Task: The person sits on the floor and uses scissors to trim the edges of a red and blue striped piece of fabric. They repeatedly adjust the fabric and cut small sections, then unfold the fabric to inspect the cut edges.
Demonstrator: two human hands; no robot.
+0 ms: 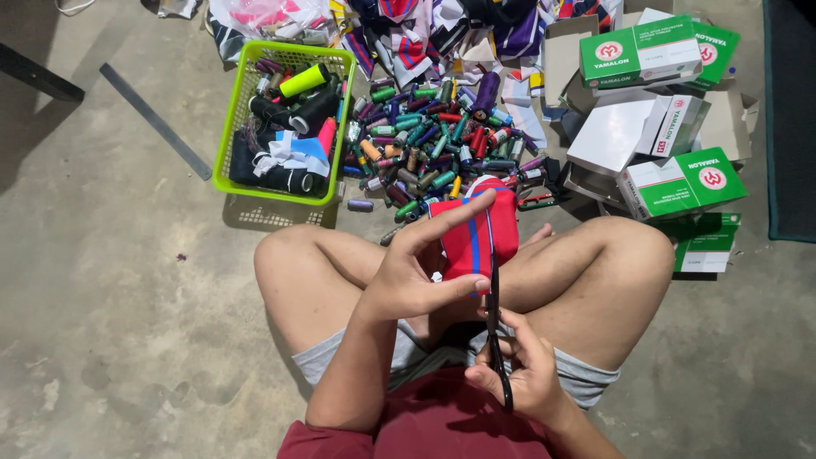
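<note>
**Snipping a red cloth piece, cross-legged on the floor**

Sitting cross-legged on a bare concrete floor (110, 340), seen from above. Left hand (408, 276) clamped on a small piece of red fabric (480, 229) with a blue and white stripe down the middle, thumb on the near side, index finger stretched across the top edge. Fabric held up just above the crossed legs, roughly centre of view. Right hand (527, 374) closed round the handles of a pair of black scissors (495, 331), blades pointing up and away from the body, tips right at the lower edge of the cloth by the stripe. Can't tell whether the blades are parted or shut, too thin and dark from this angle.

Just beyond the knees, a big messy heap of thread spools (433, 140) in greens, reds, purples and oranges, spilled straight on the floor. Left of the heap, a lime green plastic basket (223, 127) stuffed with larger dark cones, one neon yellow spool and some cloth scraps. Right of it, a stack of green and white cardboard boxes (680, 183), some lying open. Past the spools, a jumble of striped fabric pieces (408, 34). Long grey metal ruler (153, 119) lying flat further left, well apart from everything else.
</note>
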